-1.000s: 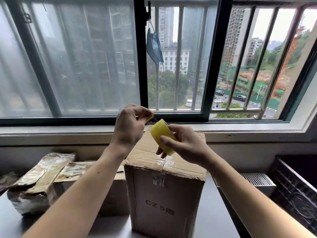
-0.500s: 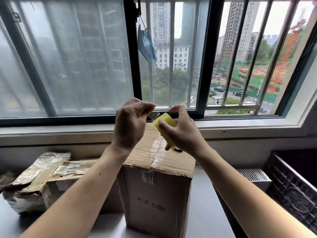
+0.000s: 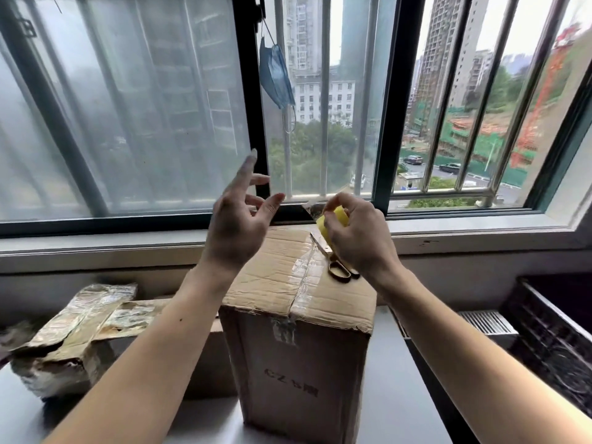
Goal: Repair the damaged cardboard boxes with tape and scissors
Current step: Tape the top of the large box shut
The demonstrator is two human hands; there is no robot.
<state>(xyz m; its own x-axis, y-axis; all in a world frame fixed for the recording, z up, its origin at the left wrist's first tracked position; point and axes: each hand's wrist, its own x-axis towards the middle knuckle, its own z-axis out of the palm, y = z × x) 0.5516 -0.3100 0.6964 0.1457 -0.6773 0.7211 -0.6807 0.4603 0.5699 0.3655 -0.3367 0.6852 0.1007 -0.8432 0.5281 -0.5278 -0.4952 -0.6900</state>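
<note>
Head view, tape roll (image 3: 333, 219) in right hand (image 3: 358, 238)

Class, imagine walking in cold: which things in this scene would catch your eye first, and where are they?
Two raised hands at centre: the left hand with fingers spread, the right hand gripping a yellow tape roll. Below them stands a tall cardboard box with scissors on top. A blue face mask hangs on the window frame.
</note>
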